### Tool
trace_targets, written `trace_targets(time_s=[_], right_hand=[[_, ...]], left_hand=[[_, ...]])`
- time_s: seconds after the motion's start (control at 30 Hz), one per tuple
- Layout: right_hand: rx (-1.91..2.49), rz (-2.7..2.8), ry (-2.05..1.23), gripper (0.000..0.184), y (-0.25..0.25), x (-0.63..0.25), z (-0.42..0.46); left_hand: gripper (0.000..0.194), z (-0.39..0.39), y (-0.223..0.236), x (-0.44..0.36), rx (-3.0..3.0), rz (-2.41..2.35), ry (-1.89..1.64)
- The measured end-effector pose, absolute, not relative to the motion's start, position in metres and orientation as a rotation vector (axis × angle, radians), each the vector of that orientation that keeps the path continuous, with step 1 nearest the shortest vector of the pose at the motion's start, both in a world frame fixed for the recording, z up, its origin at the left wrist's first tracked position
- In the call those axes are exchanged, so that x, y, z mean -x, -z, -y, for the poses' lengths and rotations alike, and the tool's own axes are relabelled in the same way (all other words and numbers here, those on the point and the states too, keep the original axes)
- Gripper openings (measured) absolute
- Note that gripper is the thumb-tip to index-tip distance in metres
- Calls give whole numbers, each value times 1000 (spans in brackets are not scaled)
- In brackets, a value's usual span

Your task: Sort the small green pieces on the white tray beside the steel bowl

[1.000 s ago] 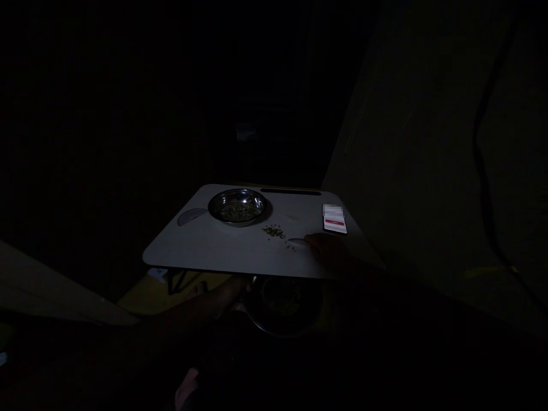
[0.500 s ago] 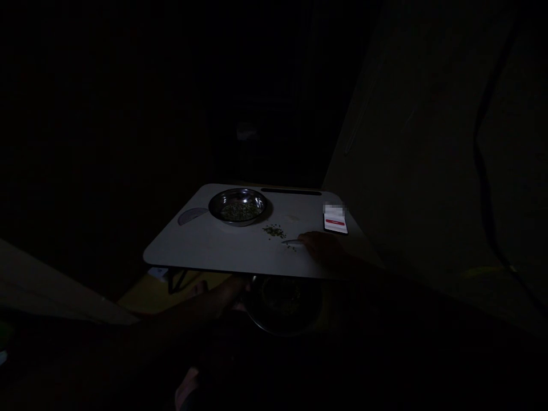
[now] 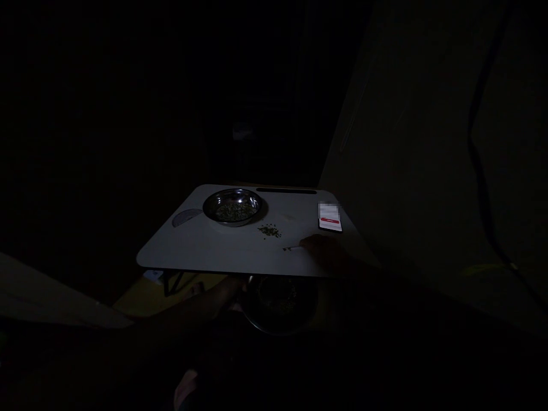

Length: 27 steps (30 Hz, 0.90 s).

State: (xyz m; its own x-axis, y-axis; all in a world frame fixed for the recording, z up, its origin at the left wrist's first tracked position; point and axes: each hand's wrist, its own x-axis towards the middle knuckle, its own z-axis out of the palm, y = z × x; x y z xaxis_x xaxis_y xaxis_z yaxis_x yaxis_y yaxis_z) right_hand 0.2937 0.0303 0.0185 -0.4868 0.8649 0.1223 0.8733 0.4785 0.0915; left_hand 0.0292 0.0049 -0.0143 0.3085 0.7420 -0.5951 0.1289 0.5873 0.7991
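The scene is very dark. A small white lap table (image 3: 214,251) holds a steel bowl (image 3: 232,207) with greenish bits in it. A little heap of the same bits (image 3: 269,231) lies beside the bowl. My right hand (image 3: 323,251) rests on the table's near right part, fingers closed on a thin pale object (image 3: 292,248) whose tip touches a few stray bits. My left hand (image 3: 225,292) is below the table's front edge, at the rim of a second steel plate (image 3: 280,305); its fingers are too dark to read.
A lit phone (image 3: 329,217) lies at the table's right edge. A slot (image 3: 286,190) runs along the back edge and a round recess (image 3: 186,217) is at the left. A wall with a hanging cable (image 3: 479,165) stands on the right.
My right hand and the thin object have slid a little toward the table's front edge, away from the heap. The view has shifted slightly. My left hand stays put.
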Motion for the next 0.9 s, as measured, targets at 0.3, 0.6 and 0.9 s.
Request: trace_targets(time_s=[0.3, 0.6, 0.9], right_hand=[[1437, 2741, 185, 30, -20, -273, -11], [1227, 2766, 88, 27, -30, -254, 15], [1285, 2690, -59, 28, -30, -258, 18]], left_hand=[[13, -10, 30, -30, -887, -1201, -491], [16, -11, 31, -30, -871, -1157, -495], [15, -12, 33, -35, -904, -1181, -449]])
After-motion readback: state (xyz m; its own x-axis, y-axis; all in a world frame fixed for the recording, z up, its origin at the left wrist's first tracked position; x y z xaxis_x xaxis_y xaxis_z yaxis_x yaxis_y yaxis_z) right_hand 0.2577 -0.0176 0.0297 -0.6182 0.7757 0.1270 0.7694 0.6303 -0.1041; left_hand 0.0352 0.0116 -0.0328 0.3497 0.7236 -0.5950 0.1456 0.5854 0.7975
